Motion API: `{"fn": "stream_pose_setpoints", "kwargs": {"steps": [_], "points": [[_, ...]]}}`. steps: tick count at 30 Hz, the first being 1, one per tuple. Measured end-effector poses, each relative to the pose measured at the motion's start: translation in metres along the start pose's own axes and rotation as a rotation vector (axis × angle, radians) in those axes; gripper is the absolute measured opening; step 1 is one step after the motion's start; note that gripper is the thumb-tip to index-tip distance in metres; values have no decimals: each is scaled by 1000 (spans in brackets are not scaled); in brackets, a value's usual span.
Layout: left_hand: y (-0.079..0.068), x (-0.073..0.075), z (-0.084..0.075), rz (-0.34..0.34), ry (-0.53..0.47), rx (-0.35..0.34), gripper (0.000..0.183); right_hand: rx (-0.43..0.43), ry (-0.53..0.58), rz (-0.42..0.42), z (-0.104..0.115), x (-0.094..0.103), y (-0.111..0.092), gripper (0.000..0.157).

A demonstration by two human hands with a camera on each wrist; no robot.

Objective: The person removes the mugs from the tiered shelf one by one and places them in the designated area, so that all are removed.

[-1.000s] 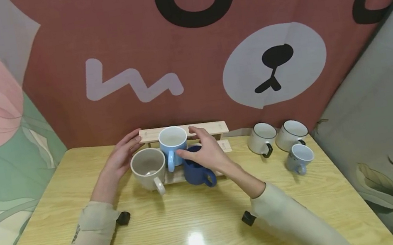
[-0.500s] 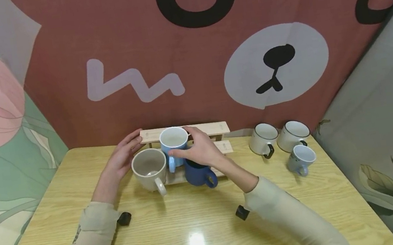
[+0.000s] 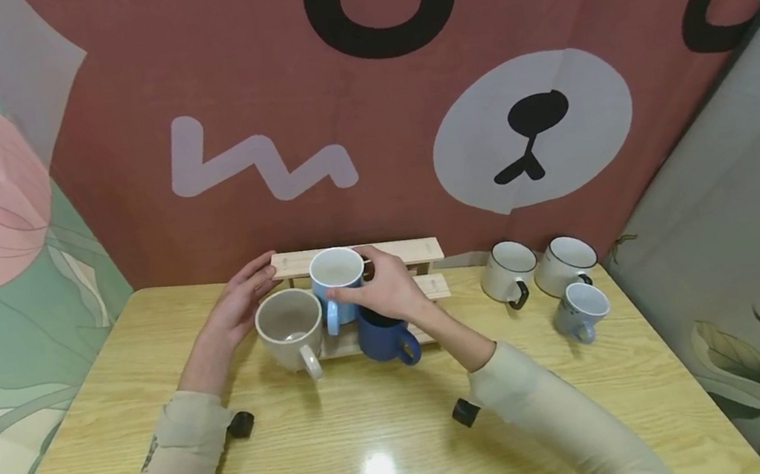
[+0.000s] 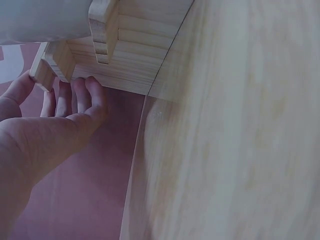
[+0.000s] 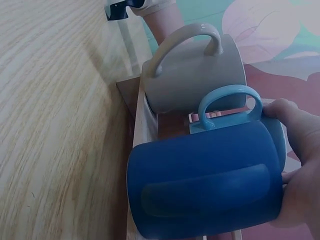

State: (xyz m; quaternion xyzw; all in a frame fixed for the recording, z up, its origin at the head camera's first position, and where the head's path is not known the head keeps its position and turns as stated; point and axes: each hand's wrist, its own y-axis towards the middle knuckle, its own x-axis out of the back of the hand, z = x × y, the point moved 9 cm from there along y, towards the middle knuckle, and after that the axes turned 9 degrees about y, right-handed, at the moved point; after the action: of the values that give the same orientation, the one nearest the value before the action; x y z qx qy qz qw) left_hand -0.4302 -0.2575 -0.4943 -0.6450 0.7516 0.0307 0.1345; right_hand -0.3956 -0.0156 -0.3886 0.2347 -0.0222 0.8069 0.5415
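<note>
A stepped wooden rack (image 3: 404,251) stands at the back of the table, carrying several mugs. My left hand (image 3: 235,310) holds the left end of its top plank; in the left wrist view, thumb and fingers lie on either side of the wooden end piece (image 4: 102,32). With thumb and fingers, my right hand (image 3: 387,288) grips the light-blue mug (image 3: 337,282) near its rim, over the middle step. The navy mug (image 3: 382,342) sits in front, below my right palm, and hides much of the light-blue one in the right wrist view. A beige mug (image 3: 288,339) stands at the left.
Two white mugs with dark rims, one nearer (image 3: 508,274) and one farther right (image 3: 565,266), stand on the table right of the rack. A small pale-blue cup (image 3: 581,310) is in front of them. A printed curtain (image 3: 394,130) hangs close behind the table (image 3: 295,459).
My right hand has moved slightly left and its fingers and thumb have closed on the light-blue mug's rim. The left hand stays at the rack; the mugs look unmoved.
</note>
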Motion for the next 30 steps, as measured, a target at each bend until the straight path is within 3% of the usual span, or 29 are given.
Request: {"fn": "stream_pose_setpoints", "kwargs": {"steps": [7, 19, 30], "points": [[-2, 1, 2, -1, 3, 19, 59, 0, -11, -42, -4, -1, -1, 71], [1, -2, 1, 10, 1, -1, 60, -65, 32, -158, 0, 15, 1, 79], [1, -1, 1, 6, 24, 11, 60, 11, 91, -205, 20, 27, 7, 74]]}}
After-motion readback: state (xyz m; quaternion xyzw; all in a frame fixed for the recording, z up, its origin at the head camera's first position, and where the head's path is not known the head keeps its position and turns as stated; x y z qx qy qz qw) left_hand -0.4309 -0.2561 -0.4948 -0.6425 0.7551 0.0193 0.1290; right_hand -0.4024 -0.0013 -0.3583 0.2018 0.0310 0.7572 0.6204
